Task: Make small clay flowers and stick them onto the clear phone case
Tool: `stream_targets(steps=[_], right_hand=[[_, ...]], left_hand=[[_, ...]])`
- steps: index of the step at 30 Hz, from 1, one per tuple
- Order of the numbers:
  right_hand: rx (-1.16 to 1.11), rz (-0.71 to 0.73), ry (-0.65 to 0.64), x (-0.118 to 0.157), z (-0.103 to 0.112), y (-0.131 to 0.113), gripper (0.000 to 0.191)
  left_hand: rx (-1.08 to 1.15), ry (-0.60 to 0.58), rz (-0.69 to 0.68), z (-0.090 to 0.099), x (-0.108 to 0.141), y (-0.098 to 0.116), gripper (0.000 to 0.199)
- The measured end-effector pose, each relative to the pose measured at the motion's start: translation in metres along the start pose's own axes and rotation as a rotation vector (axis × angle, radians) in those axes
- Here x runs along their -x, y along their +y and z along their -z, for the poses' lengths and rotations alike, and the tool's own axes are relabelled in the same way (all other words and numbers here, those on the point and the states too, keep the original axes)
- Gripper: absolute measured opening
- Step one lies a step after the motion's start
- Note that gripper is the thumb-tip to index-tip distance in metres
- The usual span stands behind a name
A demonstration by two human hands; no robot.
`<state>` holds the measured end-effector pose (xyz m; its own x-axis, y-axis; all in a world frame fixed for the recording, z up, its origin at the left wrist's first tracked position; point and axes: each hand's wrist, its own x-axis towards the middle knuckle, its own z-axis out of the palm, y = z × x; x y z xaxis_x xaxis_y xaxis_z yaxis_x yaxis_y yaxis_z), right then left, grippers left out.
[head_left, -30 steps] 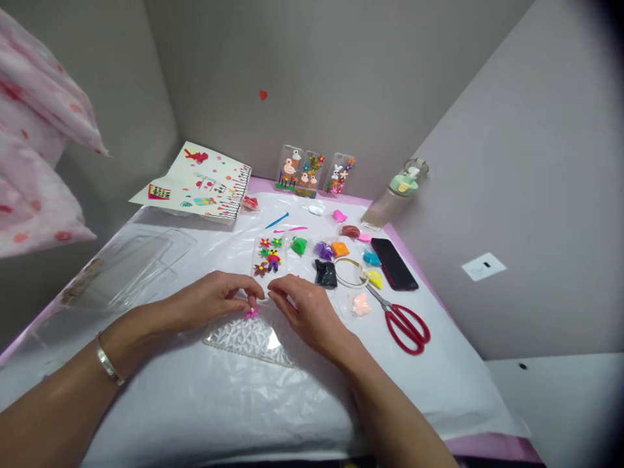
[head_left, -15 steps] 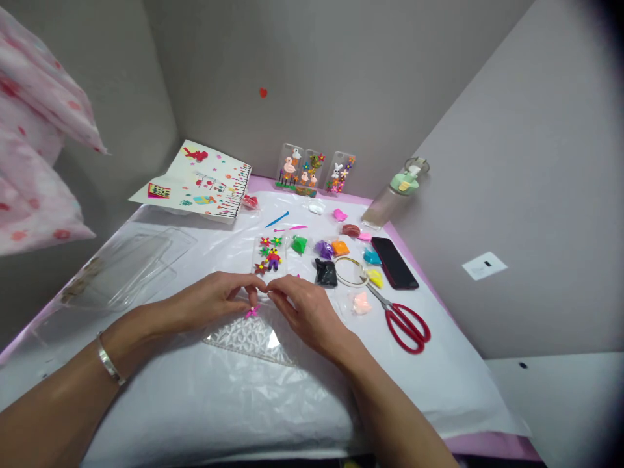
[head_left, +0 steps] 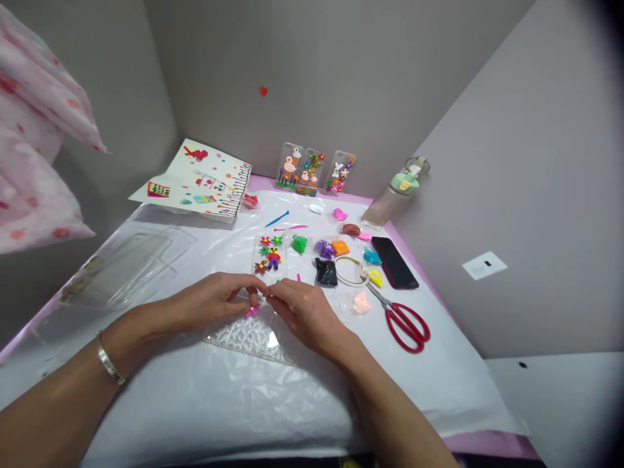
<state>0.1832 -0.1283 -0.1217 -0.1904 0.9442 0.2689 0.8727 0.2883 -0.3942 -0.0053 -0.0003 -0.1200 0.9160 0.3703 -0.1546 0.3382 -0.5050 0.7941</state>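
Note:
My left hand (head_left: 219, 299) and my right hand (head_left: 309, 315) meet fingertip to fingertip, both closed in a pinch. Whatever is between the fingertips is too small or hidden to make out. Beneath them lies a clear sheet with a faceted pattern (head_left: 246, 339). A small pink clay flower (head_left: 251, 311) sits just under my left fingers. Beyond my hands is a clear phone case (head_left: 257, 252) decorated with clay flowers and a clay figure (head_left: 273, 259) in red and purple. A bit of pink (head_left: 299, 277) shows behind my right hand.
Several wrapped clay lumps, among them a black packet (head_left: 325, 272), lie right of centre. Farther right are red-handled scissors (head_left: 407, 328), a phone (head_left: 394, 262) and a bottle (head_left: 390, 201). Decorated cases (head_left: 290, 168) lean at the back. Clear plastic trays (head_left: 121, 270) lie left.
My right fingers have shifted very slightly at the pinch, and a bit of green now shows behind them. Everything else stays where it was.

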Motion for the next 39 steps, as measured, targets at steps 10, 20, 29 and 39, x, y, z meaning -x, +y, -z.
stream_targets(steps=[10,20,29,39], right_hand=[[-0.014,0.086,-0.128,-0.002,-0.002,-0.007,0.023],[0.041,0.12,-0.105,-0.002,-0.007,-0.007,0.021],[0.058,0.12,-0.11,-0.002,-0.007,-0.007,0.021],[0.064,-0.005,-0.107,-0.002,-0.005,-0.002,0.015]], left_hand=[[0.015,-0.004,-0.024,-0.001,-0.002,-0.002,0.036],[0.038,-0.006,0.004,-0.001,-0.002,-0.003,0.039],[0.028,-0.012,0.012,0.002,0.0,0.0,0.037],[-0.139,-0.005,0.06,0.011,0.003,-0.009,0.011]])
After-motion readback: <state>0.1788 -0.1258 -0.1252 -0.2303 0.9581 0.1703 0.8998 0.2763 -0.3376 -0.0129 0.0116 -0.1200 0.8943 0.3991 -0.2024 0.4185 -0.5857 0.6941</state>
